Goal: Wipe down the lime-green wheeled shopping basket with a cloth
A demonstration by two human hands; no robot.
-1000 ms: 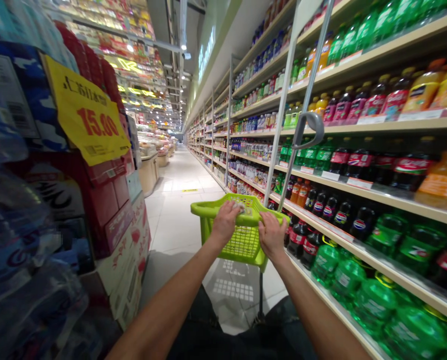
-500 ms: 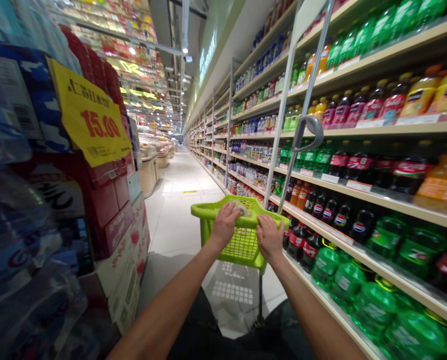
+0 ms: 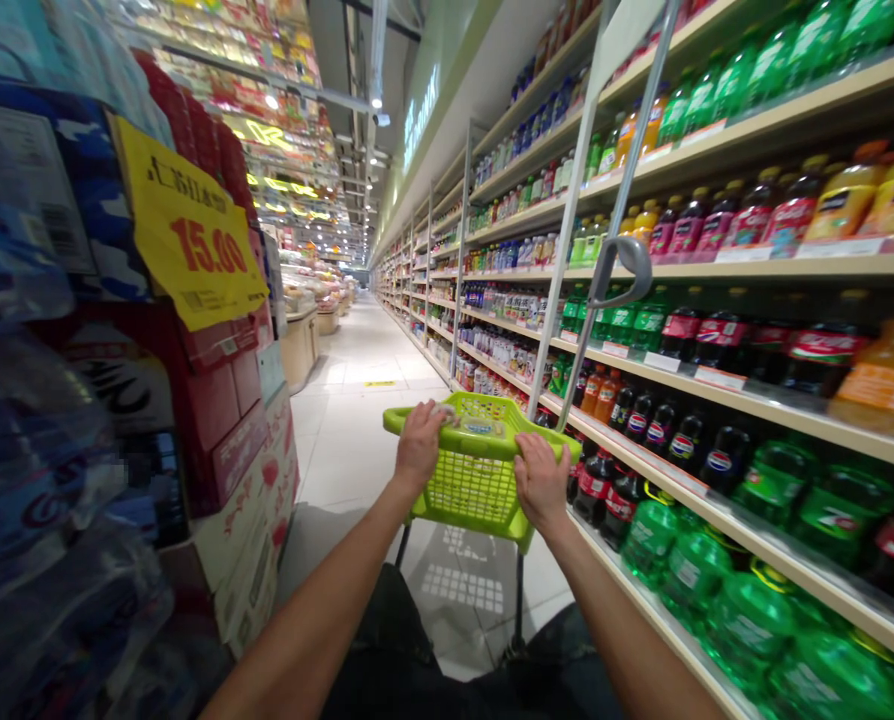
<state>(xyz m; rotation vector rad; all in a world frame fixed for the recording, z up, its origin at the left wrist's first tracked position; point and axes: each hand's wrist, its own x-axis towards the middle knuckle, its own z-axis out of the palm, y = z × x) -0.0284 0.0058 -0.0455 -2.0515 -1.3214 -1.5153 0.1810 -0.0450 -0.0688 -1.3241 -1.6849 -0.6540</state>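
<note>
A lime-green shopping cart (image 3: 469, 485) stands in a supermarket aisle straight ahead of me. My left hand (image 3: 418, 446) is closed round the left end of its near handle bar. My right hand (image 3: 541, 481) is closed round the right end of the same bar. The mesh basket between my hands looks empty. Both forearms reach forward from the bottom of the view.
Shelves of soda and juice bottles (image 3: 724, 330) line the right side, with green bottles (image 3: 717, 590) lowest. A metal pole with a curved bracket (image 3: 618, 262) leans against them. Stacked red boxes and wrapped packs with a yellow 15.00 price sign (image 3: 192, 240) stand on the left. The tiled aisle (image 3: 364, 370) runs ahead.
My left hand slid from the middle of the handle bar to its left end. The cart sits slightly nearer and more to the left.
</note>
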